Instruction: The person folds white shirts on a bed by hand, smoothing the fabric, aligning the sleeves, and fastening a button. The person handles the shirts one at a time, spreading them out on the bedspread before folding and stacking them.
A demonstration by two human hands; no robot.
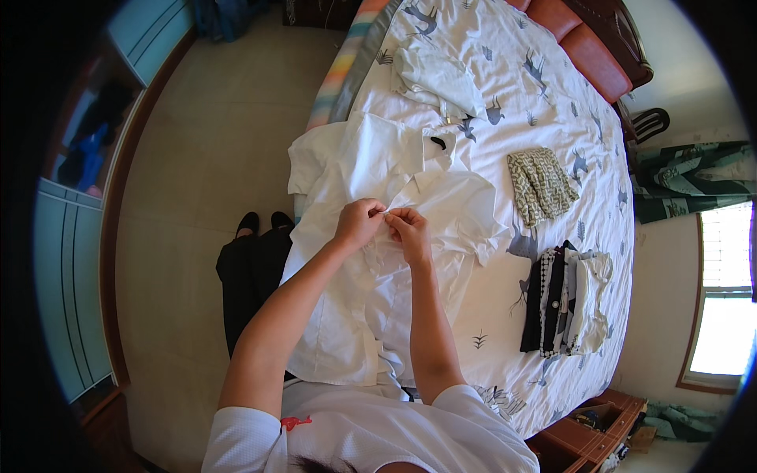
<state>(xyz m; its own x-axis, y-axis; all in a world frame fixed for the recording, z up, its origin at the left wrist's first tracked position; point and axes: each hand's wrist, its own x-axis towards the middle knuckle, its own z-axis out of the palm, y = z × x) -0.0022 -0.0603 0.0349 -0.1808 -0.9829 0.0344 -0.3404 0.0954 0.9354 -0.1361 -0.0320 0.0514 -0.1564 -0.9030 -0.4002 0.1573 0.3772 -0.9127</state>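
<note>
A white short-sleeved shirt (331, 307) lies spread over the bed's edge, its collar pointing away from me and a dark label inside the neck. At the front opening, my left hand (359, 224) pinches one edge of the cloth between thumb and fingers. My right hand (409, 232) grips the fabric just beside it, the fingertips of both hands almost touching. Whatever small part sits between the fingertips is too hidden to make out.
The bed (485, 307) has a deer-print sheet. On it lie a crumpled white garment (434, 80), a folded patterned cloth (541, 184) and a stack of folded clothes (568, 301). A wooden nightstand (609, 423) stands at lower right, a wardrobe (71, 284) at left beyond the tiled floor (171, 236).
</note>
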